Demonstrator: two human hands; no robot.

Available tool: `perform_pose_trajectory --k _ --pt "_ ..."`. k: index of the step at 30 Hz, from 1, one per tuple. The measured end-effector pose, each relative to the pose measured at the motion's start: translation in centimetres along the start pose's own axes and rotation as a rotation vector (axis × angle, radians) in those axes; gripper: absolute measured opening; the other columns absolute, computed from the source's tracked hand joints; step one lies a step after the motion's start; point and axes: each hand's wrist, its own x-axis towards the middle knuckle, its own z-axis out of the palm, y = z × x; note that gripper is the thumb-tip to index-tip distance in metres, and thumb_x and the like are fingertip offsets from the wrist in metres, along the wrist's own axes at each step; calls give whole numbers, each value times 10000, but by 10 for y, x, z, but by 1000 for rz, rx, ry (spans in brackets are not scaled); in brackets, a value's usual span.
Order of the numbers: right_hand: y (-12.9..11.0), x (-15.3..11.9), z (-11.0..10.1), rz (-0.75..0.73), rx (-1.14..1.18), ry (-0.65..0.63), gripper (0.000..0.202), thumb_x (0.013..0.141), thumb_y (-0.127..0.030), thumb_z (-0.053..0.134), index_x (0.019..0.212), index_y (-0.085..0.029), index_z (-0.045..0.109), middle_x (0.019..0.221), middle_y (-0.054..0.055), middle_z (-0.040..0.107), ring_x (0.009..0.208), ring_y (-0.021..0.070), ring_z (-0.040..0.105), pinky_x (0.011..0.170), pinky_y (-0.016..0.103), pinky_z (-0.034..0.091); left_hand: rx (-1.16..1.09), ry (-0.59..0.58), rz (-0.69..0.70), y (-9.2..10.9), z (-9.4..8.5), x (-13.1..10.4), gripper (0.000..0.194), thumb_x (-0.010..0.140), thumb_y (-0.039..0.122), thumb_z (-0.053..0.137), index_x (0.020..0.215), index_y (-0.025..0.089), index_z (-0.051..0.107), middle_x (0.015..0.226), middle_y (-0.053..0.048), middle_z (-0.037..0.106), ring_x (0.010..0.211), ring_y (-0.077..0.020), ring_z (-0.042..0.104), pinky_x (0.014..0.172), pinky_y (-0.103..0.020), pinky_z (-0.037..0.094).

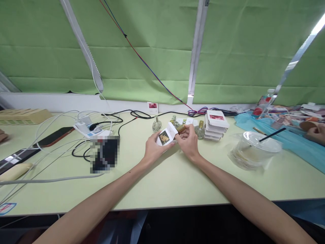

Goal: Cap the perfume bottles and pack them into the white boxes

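Note:
My left hand point(154, 149) is closed round a small white box point(164, 136) with a yellow flower picture, held tilted above the table. At the box's open end, my right hand point(188, 141) grips a gold-capped bottle point(181, 128); its lower part is hidden by the box and fingers. A clear glass bottle point(156, 125) stands just behind my left hand. Beyond my right hand is another glass bottle with a gold cap point(200, 130), beside a stack of white boxes point(215, 124) with a pink picture on top. More small bottles point(174, 120) are partly hidden behind my hands.
At the left lie a power strip point(92, 130), tangled cables and phones point(54, 136). On the right are a lidded plastic cup point(256, 149) with a black straw, blue cloth point(291, 139) and another person's hand point(317, 134). A white box point(152, 107) leans at the back.

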Motion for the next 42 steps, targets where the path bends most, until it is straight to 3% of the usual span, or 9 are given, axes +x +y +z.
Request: perform_pose_trajectory --k 19,29,42 --pt "2 0 -1 46 31 -47 348 764 -300 669 1024 -230 449 876 1 671 520 105 548 485 240 416 -36 -90 -1 6 -4 2 799 529 419 918 1226 116 669 1205 -116 721 1134 -302 662 946 -372 551" --pt "4 1 -2 74 44 -76 343 759 -302 654 1027 -234 450 887 16 685 586 147 602 519 266 456 0 -76 24 0 -4 4 781 522 439 916 1204 138 685 1191 -107 724 1116 -308 667 941 -393 543" --pt "0 0 -3 92 3 -102 339 778 -331 644 1032 -228 444 905 21 680 556 134 575 525 274 446 20 -58 14 -1 -2 5 822 505 450 921 1218 122 678 1186 -118 725 1111 -317 668 929 -395 546"
